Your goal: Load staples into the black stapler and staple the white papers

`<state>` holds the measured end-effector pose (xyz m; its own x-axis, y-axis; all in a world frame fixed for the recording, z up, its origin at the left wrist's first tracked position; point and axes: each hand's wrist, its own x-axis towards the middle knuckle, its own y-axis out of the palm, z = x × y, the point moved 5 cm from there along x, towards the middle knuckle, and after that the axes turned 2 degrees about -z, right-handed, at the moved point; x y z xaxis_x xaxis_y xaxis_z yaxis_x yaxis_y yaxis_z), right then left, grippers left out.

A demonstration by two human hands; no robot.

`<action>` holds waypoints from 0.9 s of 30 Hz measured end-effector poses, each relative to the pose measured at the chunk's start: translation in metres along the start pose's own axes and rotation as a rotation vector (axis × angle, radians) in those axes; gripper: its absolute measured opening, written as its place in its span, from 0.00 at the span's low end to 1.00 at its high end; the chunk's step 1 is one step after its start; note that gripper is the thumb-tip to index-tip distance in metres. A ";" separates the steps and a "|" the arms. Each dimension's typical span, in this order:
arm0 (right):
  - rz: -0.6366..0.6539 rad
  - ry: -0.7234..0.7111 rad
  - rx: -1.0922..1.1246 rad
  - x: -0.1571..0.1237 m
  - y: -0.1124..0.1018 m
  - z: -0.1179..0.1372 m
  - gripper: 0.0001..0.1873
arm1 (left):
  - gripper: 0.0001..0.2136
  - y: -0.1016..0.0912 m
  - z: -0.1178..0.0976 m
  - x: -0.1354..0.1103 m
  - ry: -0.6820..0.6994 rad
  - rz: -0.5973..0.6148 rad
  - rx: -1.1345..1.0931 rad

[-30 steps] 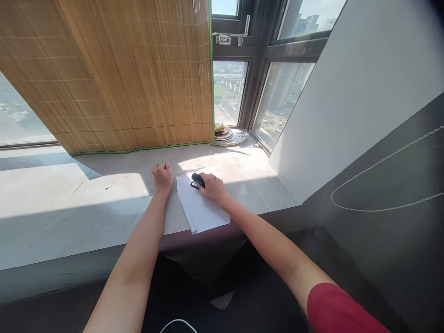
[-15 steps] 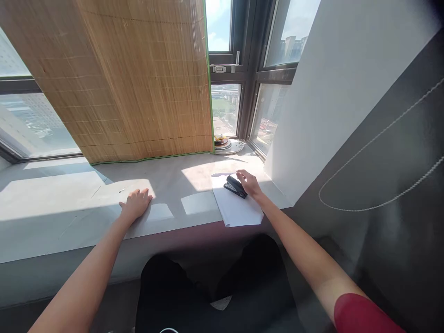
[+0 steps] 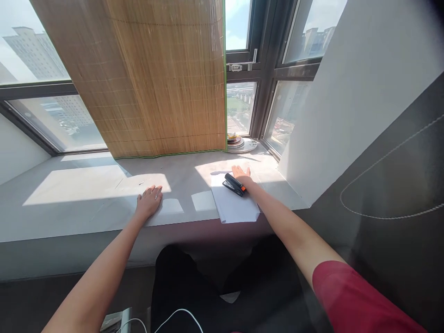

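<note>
A white stack of paper (image 3: 236, 208) lies on the grey window ledge (image 3: 86, 203), its near end reaching the ledge's front edge. A black stapler with an orange tip (image 3: 234, 184) rests on the far part of the paper. My right hand (image 3: 243, 175) lies flat and open just beyond and to the right of the stapler, touching the paper, with nothing in it. My left hand (image 3: 149, 202) rests palm down on the bare ledge well to the left of the paper, fingers spread and empty.
A bamboo blind (image 3: 156, 78) hangs down to the ledge behind. A stack of plates (image 3: 239, 142) stands in the far corner by the dark window frame (image 3: 263, 74). A white wall (image 3: 347, 92) closes off the right side. White cables (image 3: 173, 319) lie near my lap.
My right hand let go of the stapler and now lies flat beside it. My left hand opened from a fist and moved left along the ledge. The view shifted.
</note>
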<state>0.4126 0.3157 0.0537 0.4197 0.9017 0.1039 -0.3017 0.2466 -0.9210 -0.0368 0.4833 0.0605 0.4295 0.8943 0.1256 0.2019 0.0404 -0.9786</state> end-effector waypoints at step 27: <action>-0.132 -0.165 -0.070 -0.007 0.046 0.130 0.42 | 0.23 -0.004 0.014 -0.002 -0.074 -0.079 -0.246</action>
<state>0.2848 0.3665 0.0592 0.3045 0.9104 0.2801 -0.1911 0.3464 -0.9184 -0.0502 0.4877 0.0622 0.3404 0.9230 0.1795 0.4440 0.0104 -0.8960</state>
